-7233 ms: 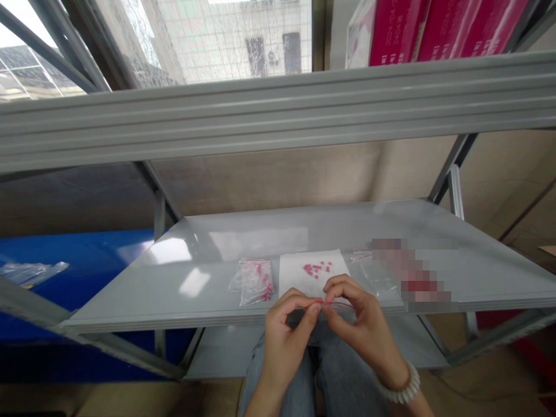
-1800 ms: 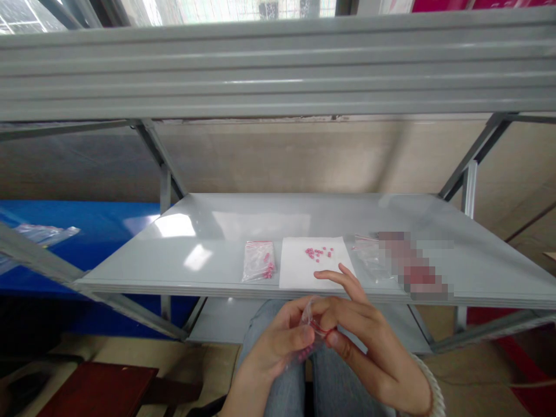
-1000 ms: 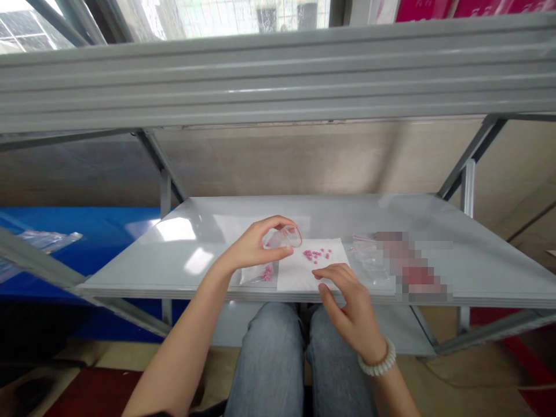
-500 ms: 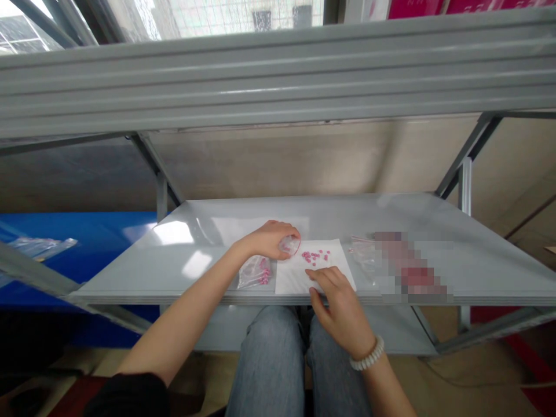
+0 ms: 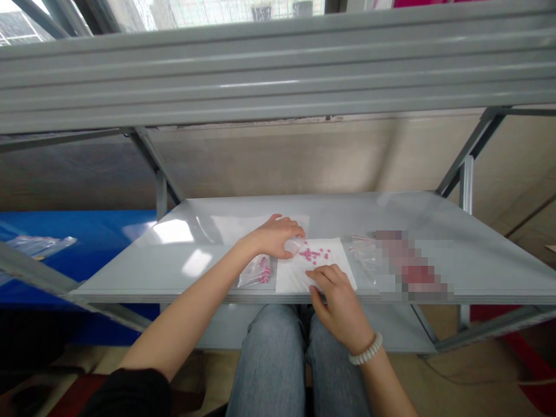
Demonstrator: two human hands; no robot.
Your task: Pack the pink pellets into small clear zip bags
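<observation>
Relative to the preceding frame, the left hand (image 5: pixel 278 236) has shifted slightly to the person's right with its small clear bag (image 5: pixel 296 246), and more pink beads (image 5: pixel 310 253) now lie beside the bag's mouth. Nearest the viewer are a black sleeve (image 5: pixel 130 394) on the left arm and knees in blue jeans (image 5: pixel 264 365). A pale beaded bracelet (image 5: pixel 367 351) encircles the right wrist. The right hand (image 5: pixel 337 301) is above the near part of a white sheet (image 5: pixel 295 279), its fingers bent and grouped, the thumb apart; contact with the sheet cannot be determined. Just left of the sheet lies a second clear bag (image 5: pixel 253 273) containing pink pieces. Beyond, the left fingers curl over the small bag, thumb opposed below, pinching it with the mouth toward the beads. These form a loose cluster on the sheet's far half, several scattered to the right. A third clear bag (image 5: pixel 364 252) lies right of the sheet. The grey shelf (image 5: pixel 391 214) extends behind, toward a beige wall (image 5: pixel 282 165). At the top, a window (image 5: pixel 208 13) shows above a ribbed grey beam (image 5: pixel 269 69).
</observation>
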